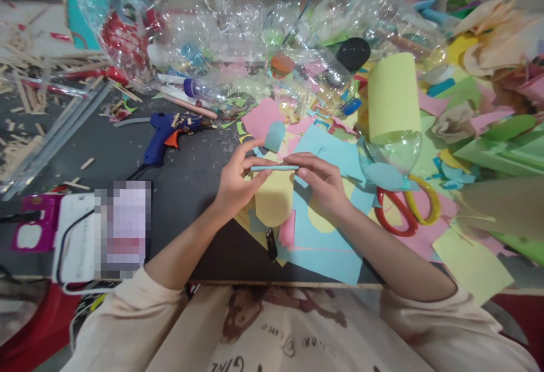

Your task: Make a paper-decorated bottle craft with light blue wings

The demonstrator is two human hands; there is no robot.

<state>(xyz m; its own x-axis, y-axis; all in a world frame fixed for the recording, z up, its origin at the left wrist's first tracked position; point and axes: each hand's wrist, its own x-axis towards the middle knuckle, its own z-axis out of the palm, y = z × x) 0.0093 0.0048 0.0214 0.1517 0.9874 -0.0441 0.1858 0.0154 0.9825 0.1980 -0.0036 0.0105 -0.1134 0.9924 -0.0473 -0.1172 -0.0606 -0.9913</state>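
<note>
My left hand point(237, 182) and my right hand point(322, 182) pinch the two ends of a thin blue paper roll point(274, 167), held level just above the table. The left fingers curl round its left end. On the right end my thumb and fingers are pressed together. Under the hands lies a yellow paper shape point(274, 202) on blue paper sheets point(327, 247). A small blue rounded paper piece point(275, 136) stands just behind the roll.
A blue glue gun point(164, 134) lies left of the hands. Red and yellow scissors point(406, 210) rest at the right beside a clear bottle point(393, 117) wrapped in yellow paper. Crumpled plastic bottles point(255, 32), coloured paper scraps and wooden sticks point(25, 94) crowd the back. A small dark tube point(271, 244) lies near the table edge.
</note>
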